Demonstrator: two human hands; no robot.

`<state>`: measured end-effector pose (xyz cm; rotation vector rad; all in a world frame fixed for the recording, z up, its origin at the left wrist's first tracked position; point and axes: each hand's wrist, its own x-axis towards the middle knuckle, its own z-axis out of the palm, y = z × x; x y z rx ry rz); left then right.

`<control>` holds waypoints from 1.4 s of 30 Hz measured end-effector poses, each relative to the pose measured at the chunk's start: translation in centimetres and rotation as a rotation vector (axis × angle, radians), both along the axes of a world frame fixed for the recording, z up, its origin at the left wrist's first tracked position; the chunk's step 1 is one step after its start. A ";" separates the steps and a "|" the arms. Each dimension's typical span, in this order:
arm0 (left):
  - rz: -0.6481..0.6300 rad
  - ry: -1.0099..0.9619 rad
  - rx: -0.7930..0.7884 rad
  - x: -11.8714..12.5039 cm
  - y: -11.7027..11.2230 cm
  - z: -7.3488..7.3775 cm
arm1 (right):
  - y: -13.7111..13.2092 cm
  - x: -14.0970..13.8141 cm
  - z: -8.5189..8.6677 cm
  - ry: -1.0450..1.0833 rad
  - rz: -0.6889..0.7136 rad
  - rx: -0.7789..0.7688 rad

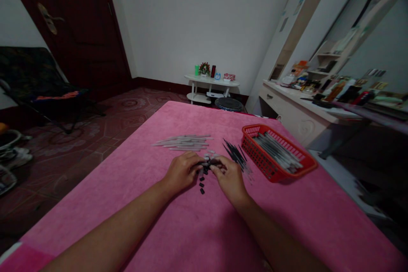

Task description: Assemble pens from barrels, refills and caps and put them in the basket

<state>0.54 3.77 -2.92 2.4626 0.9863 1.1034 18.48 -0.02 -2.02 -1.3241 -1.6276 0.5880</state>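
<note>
My left hand (182, 171) and my right hand (228, 176) meet over the middle of a pink cloth-covered table (178, 221). Both are curled, fingertips pinched together on a small dark and grey pen part (208, 162) between them. A few small black caps (202, 185) lie on the cloth just below the fingers. A row of grey pen barrels (185, 142) lies beyond my left hand. Thin black refills (237, 155) are fanned out just past my right hand.
A red plastic basket (270, 170) holding several grey pens stands at the right of the table. Beyond are a small white side table (210, 87), a dresser with bottles (306, 106), a dark door (73, 25) and a folding chair (38, 89).
</note>
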 end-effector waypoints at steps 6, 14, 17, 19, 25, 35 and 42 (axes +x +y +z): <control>-0.008 0.009 0.017 0.1 -0.1 0.0 | -0.1 -0.1 -0.1 -0.043 0.010 0.027; -0.018 -0.022 0.060 0.3 -0.1 -0.2 | 0.0 -0.1 -0.4 -0.095 -0.010 0.023; -0.022 -0.035 0.071 0.5 -0.3 -0.1 | 0.0 0.0 -0.3 -0.157 -0.021 -0.004; -0.024 -0.037 0.068 0.5 -0.4 0.0 | -0.1 0.1 -0.3 -0.198 -0.016 -0.016; -0.002 -0.069 0.022 0.4 -0.3 0.0 | -0.1 0.2 -0.3 -0.203 0.004 0.042; -0.004 -0.087 0.015 0.5 -0.2 -0.1 | -0.3 0.5 0.5 -0.398 -0.052 0.093; -0.039 -0.069 0.045 0.5 -0.3 -0.1 | -0.1 0.6 0.6 -0.442 -0.014 0.143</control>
